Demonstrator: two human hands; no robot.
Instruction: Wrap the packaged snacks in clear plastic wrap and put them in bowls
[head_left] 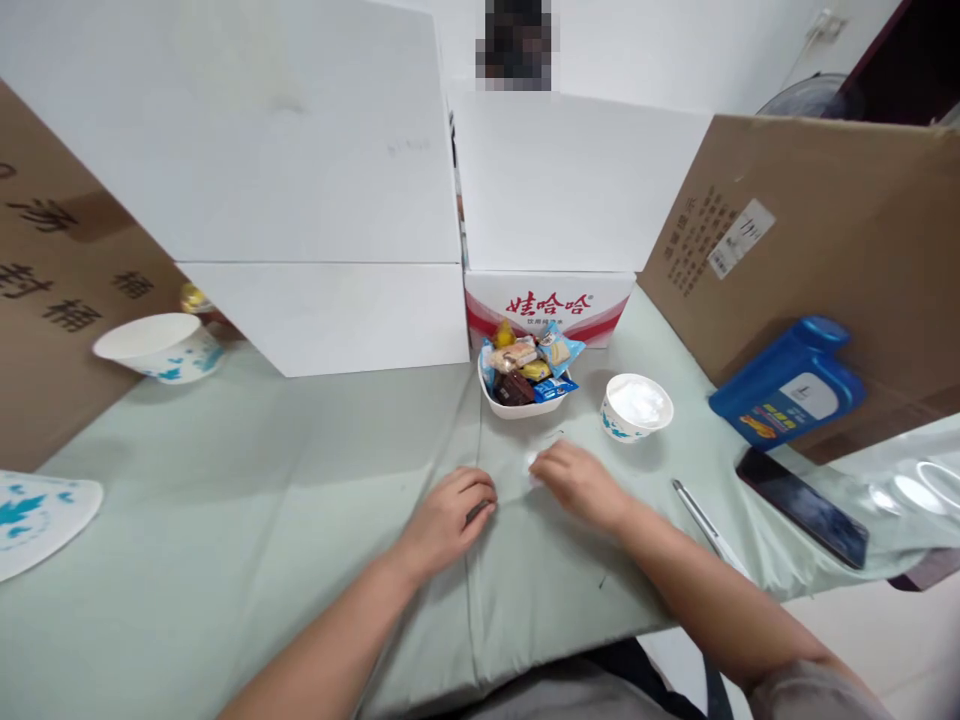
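Observation:
My left hand (450, 515) rests on the pale green tablecloth (262, 470) with its fingers curled under; whether it holds anything is hidden. My right hand (577, 482) lies just to its right, fingers pinched on a small clear or white wrapper (534, 462). Just beyond both hands stands a white bowl (519, 405) filled with several wrapped snacks (529, 362). To the right of it sits a paper cup (636, 406) holding something white.
White boxes (315, 200) and a red-lettered carton (551, 305) wall the back; brown cardboard (810, 240) stands at both sides. A blue bottle (787, 385), a dark phone (802, 505) and a metal tool (705, 520) lie at right. A paper bowl (161, 347) and paper plate (37, 515) sit at left.

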